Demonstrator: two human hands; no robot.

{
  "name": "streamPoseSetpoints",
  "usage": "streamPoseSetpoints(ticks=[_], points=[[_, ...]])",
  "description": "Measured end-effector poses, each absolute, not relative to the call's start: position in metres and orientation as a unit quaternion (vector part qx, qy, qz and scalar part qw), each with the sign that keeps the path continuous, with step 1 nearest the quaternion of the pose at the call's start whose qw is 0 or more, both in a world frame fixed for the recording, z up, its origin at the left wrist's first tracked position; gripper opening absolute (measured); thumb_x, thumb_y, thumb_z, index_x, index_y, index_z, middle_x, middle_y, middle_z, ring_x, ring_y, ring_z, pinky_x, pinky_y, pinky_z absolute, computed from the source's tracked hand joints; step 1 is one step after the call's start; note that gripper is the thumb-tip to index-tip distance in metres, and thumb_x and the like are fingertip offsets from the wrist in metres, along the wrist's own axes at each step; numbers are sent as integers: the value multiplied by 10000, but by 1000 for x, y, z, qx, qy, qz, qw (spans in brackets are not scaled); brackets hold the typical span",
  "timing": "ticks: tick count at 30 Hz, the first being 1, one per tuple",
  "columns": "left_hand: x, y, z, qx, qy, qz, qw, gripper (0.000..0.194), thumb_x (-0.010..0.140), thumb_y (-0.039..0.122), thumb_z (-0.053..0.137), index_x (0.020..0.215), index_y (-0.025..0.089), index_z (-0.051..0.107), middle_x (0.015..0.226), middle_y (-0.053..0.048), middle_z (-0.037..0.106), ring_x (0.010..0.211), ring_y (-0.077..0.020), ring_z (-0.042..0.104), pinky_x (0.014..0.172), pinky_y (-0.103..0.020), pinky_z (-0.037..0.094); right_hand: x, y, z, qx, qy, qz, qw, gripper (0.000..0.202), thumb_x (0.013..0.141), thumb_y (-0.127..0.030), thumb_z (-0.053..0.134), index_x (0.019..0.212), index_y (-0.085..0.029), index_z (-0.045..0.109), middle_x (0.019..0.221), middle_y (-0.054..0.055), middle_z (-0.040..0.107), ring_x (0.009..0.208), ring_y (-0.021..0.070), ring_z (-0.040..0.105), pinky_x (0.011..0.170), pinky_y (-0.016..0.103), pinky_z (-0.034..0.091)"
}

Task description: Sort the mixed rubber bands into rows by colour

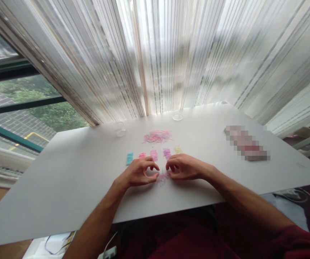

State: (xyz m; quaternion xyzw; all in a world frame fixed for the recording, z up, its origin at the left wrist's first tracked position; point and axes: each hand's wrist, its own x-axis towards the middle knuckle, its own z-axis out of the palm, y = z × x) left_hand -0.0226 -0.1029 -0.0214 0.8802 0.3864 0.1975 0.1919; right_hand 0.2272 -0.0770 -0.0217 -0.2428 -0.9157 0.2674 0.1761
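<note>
My left hand (141, 172) rests on the white table with its thumb and forefinger curved and apart, at the left edge of a small loose pile of pastel pieces (162, 178). Across that pile is my right hand (183, 167), its fingers curled; whether its fingertips hold a piece is too small to tell. Beyond the hands lie small groups in a row: blue (129, 158), bright pink (142, 155), light pink (154, 155), purple (167, 153) and yellow (178, 149). Farther back is a larger mixed pile (158, 136).
Clear round containers or lids (120, 130) (177, 116) stand near the back of the white table (84, 194). A blurred-out pinkish object (246, 143) lies at the right. A sheer striped curtain (171, 54) hangs behind the table, with a window at the left.
</note>
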Motion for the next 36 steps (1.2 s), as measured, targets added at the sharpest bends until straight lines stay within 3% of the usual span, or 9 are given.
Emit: streamPoseSetpoints(ticks=[4,10,16,24,36], points=[[-22,-103,-23,878,382,198,208,91,815,239,719,890,213,763,787,-6,642,633,-103,548,581,-216,413,226,-76,-21,-240,-917,271,169,107,804,-110,640,852,-161,721,730,8,640,636,117,531,625,227,402],[-14,-104,-26,889,380,196,163,206,837,415,750,890,217,757,843,-25,677,687,-127,610,630,-234,450,227,-71,-28,-268,-914,227,202,133,828,-79,623,861,-168,716,724,9,648,641,128,534,641,239,380],[-14,-104,-26,887,380,198,171,118,885,299,683,862,212,759,825,-25,672,670,-117,598,582,-212,432,229,-67,-30,-275,-910,206,231,135,866,-104,617,904,-173,727,757,28,679,663,140,570,675,255,407],[-18,-100,-31,878,366,244,188,112,901,278,690,909,208,777,790,-16,653,624,-95,543,568,-207,404,225,-74,-25,-243,-905,266,229,117,871,-177,643,925,-158,745,739,23,663,633,122,562,623,234,422],[-18,-99,-31,866,371,256,217,118,884,292,710,908,201,781,762,-17,632,616,-94,517,551,-209,392,225,-72,-25,-236,-901,275,241,99,858,-150,634,840,-156,732,709,17,646,622,119,555,612,230,430]])
